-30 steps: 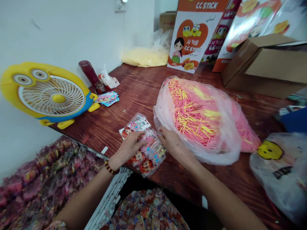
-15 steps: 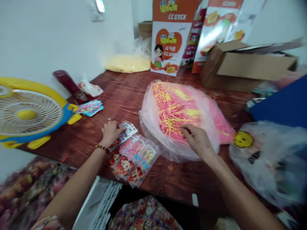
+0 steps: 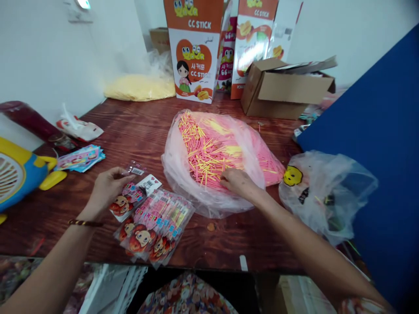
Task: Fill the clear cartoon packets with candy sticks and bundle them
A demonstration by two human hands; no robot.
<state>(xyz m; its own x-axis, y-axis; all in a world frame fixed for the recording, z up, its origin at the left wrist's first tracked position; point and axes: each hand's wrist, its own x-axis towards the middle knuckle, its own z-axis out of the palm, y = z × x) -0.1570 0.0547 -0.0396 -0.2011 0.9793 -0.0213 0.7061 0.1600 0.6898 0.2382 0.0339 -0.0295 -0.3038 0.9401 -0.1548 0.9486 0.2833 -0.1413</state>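
My left hand (image 3: pixel 105 191) pinches one printed clear packet (image 3: pixel 135 192) at the top of a fanned pile of printed packets (image 3: pixel 157 224) near the table's front edge. My right hand (image 3: pixel 237 182) reaches into a big clear plastic bag of pink and yellow sticks (image 3: pixel 216 152), with its fingers curled down among the sticks. What the fingers grip cannot be made out.
A yellow and blue fan (image 3: pixel 19 172) stands at the left, with a small stack of packets (image 3: pixel 80 158) beside it. CC STICK cartons (image 3: pixel 194 48) and an open cardboard box (image 3: pixel 284 89) line the back. A smiley plastic bag (image 3: pixel 324 192) and a blue panel (image 3: pixel 376 144) are at the right.
My right hand left the packets and went into the bag of sticks. My left hand moved to the pile's top and lifted one packet. The view swung right.
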